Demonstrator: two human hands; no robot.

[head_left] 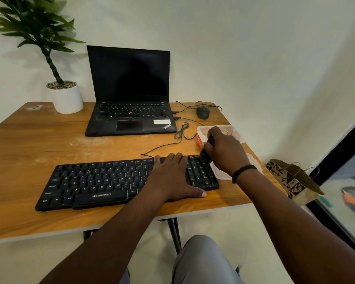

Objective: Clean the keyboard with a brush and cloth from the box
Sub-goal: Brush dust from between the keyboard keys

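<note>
- Grey trousers [203, 261] show at the bottom, closest to the camera, with two bare arms reaching out above them.
- The left hand [172, 177] lies flat on the right part of the long black plastic keyboard [103, 181]. Its fingers are straight and close together, and the thumb rests on the brown wooden counter [39, 140].
- The right hand [223, 150] is curled around a small black brush [206, 154]. The brush touches the top right corner of the keyboard.
- A black band [243, 171] sits on the right wrist.
- A clear plastic box [202, 130] with a red clip sits just behind the right hand. What is inside is too hard to see.
- A clear lid [221, 173] lies flat just right of the keyboard.
- Farther back are an open black laptop [129, 89], a black mouse [203, 112] and a green plant in a white pot [67, 99].
- A brown paper bag [291, 181] sits on the floor to the right.
</note>
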